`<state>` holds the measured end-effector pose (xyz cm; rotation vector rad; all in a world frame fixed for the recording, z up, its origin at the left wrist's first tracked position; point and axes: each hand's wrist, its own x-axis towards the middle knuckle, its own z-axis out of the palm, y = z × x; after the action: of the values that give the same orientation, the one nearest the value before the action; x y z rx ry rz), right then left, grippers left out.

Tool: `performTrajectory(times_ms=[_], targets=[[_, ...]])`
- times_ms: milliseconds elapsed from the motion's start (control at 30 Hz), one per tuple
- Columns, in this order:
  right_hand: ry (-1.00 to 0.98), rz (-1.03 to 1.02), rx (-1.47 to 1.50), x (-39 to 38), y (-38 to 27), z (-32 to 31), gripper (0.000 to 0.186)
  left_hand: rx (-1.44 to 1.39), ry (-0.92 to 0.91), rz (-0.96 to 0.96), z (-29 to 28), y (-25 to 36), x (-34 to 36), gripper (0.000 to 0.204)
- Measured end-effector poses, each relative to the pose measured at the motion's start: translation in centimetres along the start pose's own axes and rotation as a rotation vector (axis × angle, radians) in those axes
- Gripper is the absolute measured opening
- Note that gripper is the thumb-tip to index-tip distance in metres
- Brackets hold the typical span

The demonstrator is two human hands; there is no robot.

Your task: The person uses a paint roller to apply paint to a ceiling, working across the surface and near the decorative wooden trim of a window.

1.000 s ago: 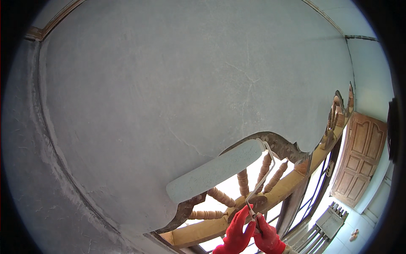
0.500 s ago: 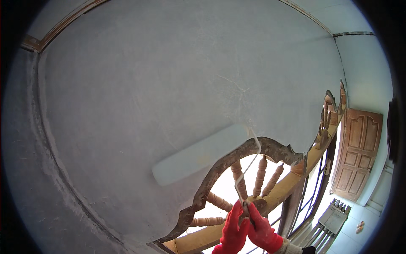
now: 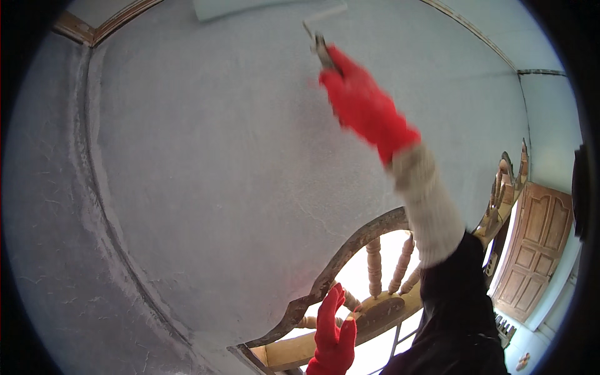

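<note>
A paint roller with a pale sleeve lies along the upper part of the grey wall, partly cut off by the top edge of view. My right hand, in a red glove, is raised high with its fingers wrapped round the roller's handle. The arm stretches up and away from the lower right. Low in the middle, my left hand, also gloved in red, is off the roller. Its fingers stand apart and hold nothing, in front of the carved wooden window frame.
Turned wooden spindles fill the arched opening above a wooden beam. At right stand a panelled wooden door and part of a slatted wooden chair. A dark-edged corner groove runs down the left wall.
The roller has gone from beside the arch up to the top of the wall, carried by my right hand. My left hand has let go of the handle and stays low.
</note>
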<state>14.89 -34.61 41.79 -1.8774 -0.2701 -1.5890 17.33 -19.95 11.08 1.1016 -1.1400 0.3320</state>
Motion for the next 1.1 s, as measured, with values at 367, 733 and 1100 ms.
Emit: performTrajectory(times_ms=[367,733,1100], targets=[[-0.070,-0.066,-0.008,4.5,-5.8,-0.7,0.025,-0.086,0.040,-0.268,-1.2,0.0,-1.7,0.051],[-0.247,0.039,0.129,-24.1,3.8,0.2,0.057,0.234,0.153,0.013,0.3,-0.2,0.3,0.041],[-0.383,0.356,0.329,-39.3,4.8,2.1,0.047,-0.310,0.226,-0.332,1.1,-0.6,-2.1,0.029]])
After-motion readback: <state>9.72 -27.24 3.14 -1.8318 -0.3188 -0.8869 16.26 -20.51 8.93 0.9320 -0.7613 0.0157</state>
